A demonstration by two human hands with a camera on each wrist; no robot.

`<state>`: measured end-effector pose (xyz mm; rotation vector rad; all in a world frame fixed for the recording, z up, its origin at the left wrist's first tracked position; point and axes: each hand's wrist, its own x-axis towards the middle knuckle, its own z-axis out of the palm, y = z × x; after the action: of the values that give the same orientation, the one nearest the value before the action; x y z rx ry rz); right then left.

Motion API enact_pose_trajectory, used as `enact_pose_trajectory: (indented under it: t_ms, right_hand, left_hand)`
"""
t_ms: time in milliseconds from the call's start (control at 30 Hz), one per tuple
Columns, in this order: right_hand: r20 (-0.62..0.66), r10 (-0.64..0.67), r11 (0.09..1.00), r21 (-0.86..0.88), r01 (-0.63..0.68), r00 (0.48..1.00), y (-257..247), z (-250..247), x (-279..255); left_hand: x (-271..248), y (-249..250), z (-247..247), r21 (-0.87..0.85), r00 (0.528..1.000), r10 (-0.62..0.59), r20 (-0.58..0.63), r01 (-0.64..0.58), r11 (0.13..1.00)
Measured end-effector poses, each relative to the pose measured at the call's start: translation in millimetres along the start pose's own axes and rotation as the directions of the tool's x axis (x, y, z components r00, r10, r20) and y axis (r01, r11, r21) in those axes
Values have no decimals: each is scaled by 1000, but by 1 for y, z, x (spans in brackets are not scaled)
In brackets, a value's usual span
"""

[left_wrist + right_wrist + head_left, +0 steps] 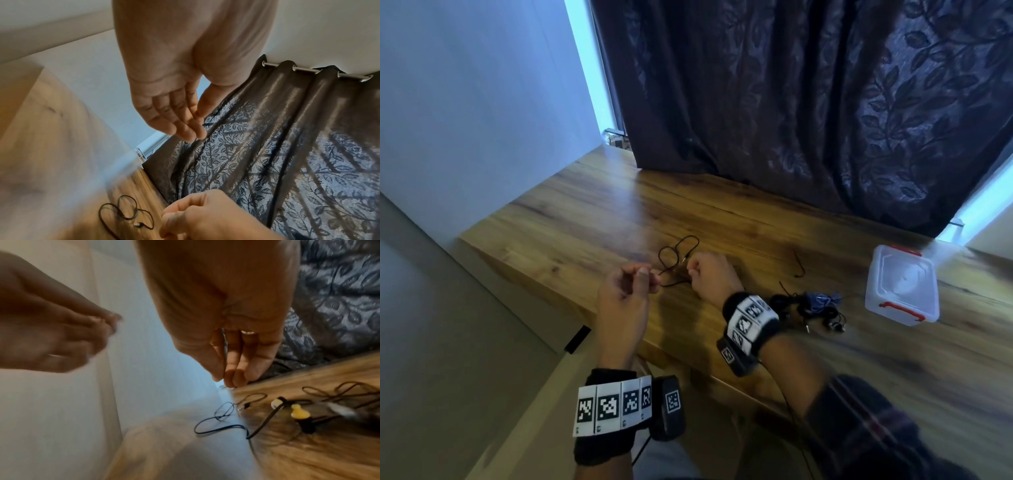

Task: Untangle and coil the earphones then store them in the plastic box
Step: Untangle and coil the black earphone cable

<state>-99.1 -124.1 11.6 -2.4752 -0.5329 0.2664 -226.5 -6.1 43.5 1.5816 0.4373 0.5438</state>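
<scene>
Both hands are raised just above the near-left part of the wooden worktop [722, 219], close together. The left hand [626, 291] has its thumb pressed against its fingertips, pinching a thin black earphone cord [674, 255] (the head view shows the cord running from that pinch). The cord goes across to the right hand [710, 274], whose fingers are curled in with thumb and fingertips together; the right wrist view shows a thin strand between thumb and fingers there, so it is pinching the cord too. Beyond the hands the cord lies in 2 loose loops on the worktop, and a small metal plug [137, 224] rests beside the loops.

Just to the right of the right wrist lies a tangled pile of more earphones [811, 308], black and blue cords mixed, with earbuds at its near edge. Another short black cord piece [799, 265] lies alone behind the pile.

The plastic box [902, 289] stands well to the right, apart from the pile, clear with red clips and its lid on. A dark leaf-patterned curtain [808, 85] hangs behind the worktop.
</scene>
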Motion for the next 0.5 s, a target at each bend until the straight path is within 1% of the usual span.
enact_pose_trajectory:
  t_ms: [67,167,300,400,500]
  right_hand:
    - [37,59,998,-19,-58,998,-3,2,25]
    - [47,119,990,-75,-116,992,-1,6,55]
    - [107,109,988,-118,-96,988,-6,11,73]
    - [93,114,974,-205,-93,989,-12,13,81]
    - [107,131,969,-223,-105,986,-16,14,86]
  left_hand:
    - [2,-4,-6,26,1000,-15,-7,15,1000]
    - [6,-9,-17,67,999,-32,-34,35,997]
    - [10,-12,-33,127,997,-13,-72,22,992]
    - [11,-15,-42,146,996,-13,-84,25,989]
    - [12,-17,-47,183,995,6,-96,11,983]
